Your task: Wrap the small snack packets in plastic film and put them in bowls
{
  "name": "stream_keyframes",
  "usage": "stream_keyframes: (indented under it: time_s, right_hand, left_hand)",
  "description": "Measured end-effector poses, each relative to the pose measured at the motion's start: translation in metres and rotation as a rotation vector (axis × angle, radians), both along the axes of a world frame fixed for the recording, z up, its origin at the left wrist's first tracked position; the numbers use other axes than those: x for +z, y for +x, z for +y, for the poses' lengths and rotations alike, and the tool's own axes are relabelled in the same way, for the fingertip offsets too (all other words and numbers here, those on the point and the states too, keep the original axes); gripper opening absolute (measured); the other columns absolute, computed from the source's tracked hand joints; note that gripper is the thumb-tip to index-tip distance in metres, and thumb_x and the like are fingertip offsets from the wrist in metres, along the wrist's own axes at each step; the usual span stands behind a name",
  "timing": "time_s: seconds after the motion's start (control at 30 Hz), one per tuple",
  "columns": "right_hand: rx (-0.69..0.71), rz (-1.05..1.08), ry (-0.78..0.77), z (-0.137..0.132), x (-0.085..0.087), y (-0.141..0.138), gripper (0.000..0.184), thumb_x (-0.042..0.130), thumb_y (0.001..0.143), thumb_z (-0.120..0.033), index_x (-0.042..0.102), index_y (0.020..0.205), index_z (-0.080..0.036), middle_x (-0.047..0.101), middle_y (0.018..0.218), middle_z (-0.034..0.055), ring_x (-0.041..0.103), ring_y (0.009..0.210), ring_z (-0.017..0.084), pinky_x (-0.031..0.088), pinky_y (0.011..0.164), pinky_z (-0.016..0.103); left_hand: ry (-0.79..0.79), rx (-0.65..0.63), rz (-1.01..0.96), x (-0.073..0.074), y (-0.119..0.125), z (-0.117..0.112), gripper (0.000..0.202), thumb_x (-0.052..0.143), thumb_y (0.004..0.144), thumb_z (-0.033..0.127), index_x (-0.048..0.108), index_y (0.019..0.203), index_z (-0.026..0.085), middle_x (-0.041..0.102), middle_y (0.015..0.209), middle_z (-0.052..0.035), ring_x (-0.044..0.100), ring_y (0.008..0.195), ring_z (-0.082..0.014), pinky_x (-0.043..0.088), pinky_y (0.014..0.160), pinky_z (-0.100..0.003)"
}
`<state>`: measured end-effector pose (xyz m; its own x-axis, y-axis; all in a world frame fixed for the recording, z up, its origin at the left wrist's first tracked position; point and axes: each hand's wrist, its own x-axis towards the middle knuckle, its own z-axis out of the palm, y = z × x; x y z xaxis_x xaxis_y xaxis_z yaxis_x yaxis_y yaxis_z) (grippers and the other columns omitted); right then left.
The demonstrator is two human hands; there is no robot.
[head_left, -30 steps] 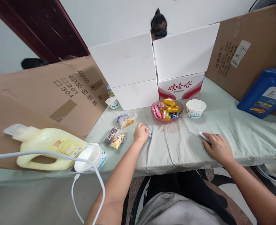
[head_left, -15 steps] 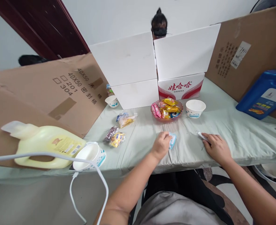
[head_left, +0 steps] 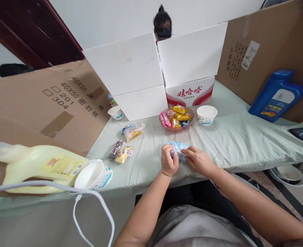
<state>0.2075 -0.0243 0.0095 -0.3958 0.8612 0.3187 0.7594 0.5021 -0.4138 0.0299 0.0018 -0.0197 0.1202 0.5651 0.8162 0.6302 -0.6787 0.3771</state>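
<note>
My left hand (head_left: pixel 169 161) and my right hand (head_left: pixel 198 160) meet over the pale green cloth (head_left: pixel 244 144) near its front edge. Both pinch a small blue-and-white snack packet (head_left: pixel 177 150), the left at its left end, the right at its right end. Behind them stands a pink bowl (head_left: pixel 164 126) heaped with wrapped snacks, and a white paper cup (head_left: pixel 206 114) stands to its right. Loose snack packets lie to the left: a clear bag (head_left: pixel 132 131), a purple bar (head_left: pixel 115 148) and a yellow packet (head_left: pixel 123 154).
White boxes (head_left: pixel 151 75) form a wall at the back, with a person's head (head_left: pixel 162 24) behind. Cardboard sheets stand left (head_left: pixel 51 103) and right (head_left: pixel 259 44). A yellow jug (head_left: pixel 40 166), a white cup (head_left: pixel 92 175), another small cup (head_left: pixel 115 112), a blue bottle (head_left: pixel 276 96) and a white cable (head_left: pixel 89 206) are around.
My left hand carried the blue packet from the left toward the middle. My right hand left the white item on the cloth and came over to grip the packet too.
</note>
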Motion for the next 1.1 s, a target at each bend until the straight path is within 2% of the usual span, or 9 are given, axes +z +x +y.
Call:
stream_keyframes:
  time_s: [0.2, 0.37, 0.47, 0.63, 0.73, 0.83, 0.93, 1.03, 1.1]
  right_hand:
    - [-0.101, -0.193, -0.023, 0.003, -0.009, 0.040, 0.036, 0.044, 0.093, -0.018, 0.061, 0.124, -0.022, 0.065, 0.104, 0.0084, 0.065, 0.087, 0.019, 0.048, 0.077, 0.029]
    - [-0.411, -0.216, 0.108, 0.002, -0.012, 0.092, 0.027, 0.049, 0.090, -0.021, 0.071, 0.105, -0.020, 0.068, 0.097, 0.0124, 0.061, 0.093, 0.028, 0.047, 0.083, 0.042]
    - [-0.338, -0.010, 0.214, -0.005, -0.006, 0.077, 0.026, 0.047, 0.093, -0.026, 0.070, 0.104, -0.020, 0.068, 0.102, 0.0115, 0.059, 0.100, 0.027, 0.048, 0.089, 0.043]
    - [-0.018, 0.154, 0.130, 0.000, 0.002, 0.028, 0.030, 0.040, 0.097, -0.023, 0.064, 0.115, -0.022, 0.067, 0.111, 0.0098, 0.060, 0.106, 0.023, 0.049, 0.091, 0.040]
    - [-0.093, 0.074, 0.004, 0.017, 0.002, 0.019, 0.034, 0.037, 0.095, -0.017, 0.064, 0.115, -0.019, 0.066, 0.114, 0.0099, 0.062, 0.104, 0.022, 0.049, 0.089, 0.035]
    - [-0.219, -0.071, -0.120, 0.031, 0.005, 0.012, 0.031, 0.041, 0.096, -0.020, 0.066, 0.114, -0.017, 0.066, 0.112, 0.0112, 0.064, 0.096, 0.023, 0.049, 0.085, 0.035]
    - [-0.119, -0.164, -0.066, 0.033, 0.007, -0.002, 0.031, 0.053, 0.092, -0.032, 0.066, 0.116, -0.017, 0.066, 0.111, 0.0126, 0.058, 0.106, 0.028, 0.044, 0.093, 0.040]
    - [0.033, -0.189, 0.002, 0.031, 0.003, -0.016, 0.048, 0.064, 0.085, -0.042, 0.060, 0.126, -0.018, 0.058, 0.129, 0.0141, 0.047, 0.122, 0.032, 0.038, 0.100, 0.046]
    - [0.089, -0.198, -0.011, 0.030, 0.000, -0.021, 0.060, 0.068, 0.081, -0.044, 0.054, 0.134, -0.019, 0.051, 0.138, 0.0146, 0.043, 0.127, 0.033, 0.036, 0.102, 0.048]
  left_hand:
    - [-0.320, 0.137, 0.037, 0.000, -0.007, 0.013, 0.034, 0.060, 0.083, 0.032, 0.055, 0.114, 0.017, 0.058, 0.119, -0.0132, 0.053, 0.114, -0.0261, 0.044, 0.100, -0.045]
    - [-0.550, 0.190, -0.257, -0.007, -0.009, 0.024, 0.013, 0.059, 0.084, 0.033, 0.062, 0.083, 0.020, 0.066, 0.098, -0.0062, 0.062, 0.096, -0.0200, 0.049, 0.091, -0.036]
    - [-0.566, 0.321, -0.411, -0.014, -0.014, 0.029, 0.021, 0.046, 0.091, 0.038, 0.057, 0.087, 0.020, 0.063, 0.081, -0.0029, 0.062, 0.076, -0.0168, 0.051, 0.076, -0.032]
    - [-0.519, 0.465, -0.539, -0.017, -0.039, 0.025, 0.023, 0.032, 0.096, 0.035, 0.049, 0.101, 0.021, 0.059, 0.086, -0.0025, 0.061, 0.075, -0.0137, 0.050, 0.068, -0.026]
    - [-0.367, 0.533, -0.589, -0.004, -0.056, 0.007, 0.020, 0.033, 0.096, 0.033, 0.045, 0.106, 0.022, 0.057, 0.099, -0.0057, 0.061, 0.088, -0.0148, 0.051, 0.076, -0.028]
    - [-0.227, 0.312, -0.331, 0.015, -0.056, -0.013, 0.017, 0.039, 0.095, 0.031, 0.052, 0.099, 0.022, 0.061, 0.096, -0.0060, 0.061, 0.093, -0.0172, 0.051, 0.085, -0.032]
    - [-0.325, -0.009, 0.217, 0.027, -0.038, -0.021, 0.023, 0.044, 0.092, 0.025, 0.060, 0.109, 0.023, 0.066, 0.107, -0.0082, 0.061, 0.105, -0.0216, 0.048, 0.095, -0.040]
    - [-0.378, 0.027, 0.521, 0.026, -0.024, -0.023, 0.035, 0.054, 0.086, 0.018, 0.060, 0.120, 0.023, 0.064, 0.121, -0.0106, 0.054, 0.120, -0.0278, 0.039, 0.104, -0.050]
    - [-0.352, 0.090, 0.560, 0.020, -0.024, -0.030, 0.027, 0.053, 0.086, 0.015, 0.067, 0.107, 0.023, 0.068, 0.107, -0.0095, 0.058, 0.112, -0.0268, 0.041, 0.101, -0.049]
